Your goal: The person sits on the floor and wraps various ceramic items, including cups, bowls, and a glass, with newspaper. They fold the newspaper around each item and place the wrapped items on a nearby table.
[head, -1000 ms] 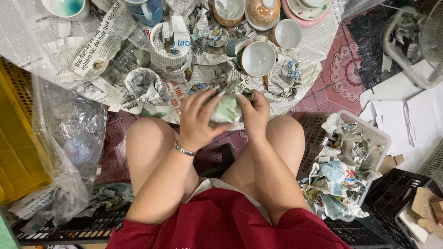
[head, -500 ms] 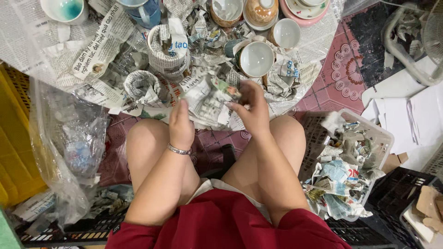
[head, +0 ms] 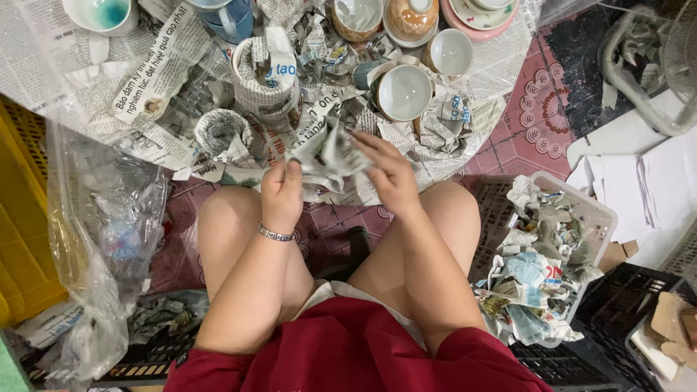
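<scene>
Both my hands hold one crumpled sheet of newspaper (head: 327, 156) above my knees. My left hand (head: 282, 194), with a metal bracelet on the wrist, grips its left side. My right hand (head: 388, 173) grips the right side with the fingers spread over the paper. Whether anything is wrapped inside the paper is hidden. Just beyond the sheet stands a white ceramic bowl (head: 404, 92) among torn newspaper. To its left are two objects wrapped in newspaper (head: 265, 76).
Several cups and bowls (head: 410, 18) stand at the top on spread newspaper. A white basket (head: 592, 214) of crumpled paper sits at my right. A clear plastic bag (head: 102, 239) and a yellow crate (head: 18, 218) lie at my left. Black crates (head: 617, 297) are at lower right.
My hands have drawn apart from a tight clasp around a small wrapped bundle and now hold a loosened crumpled newspaper sheet between them, lifted slightly.
</scene>
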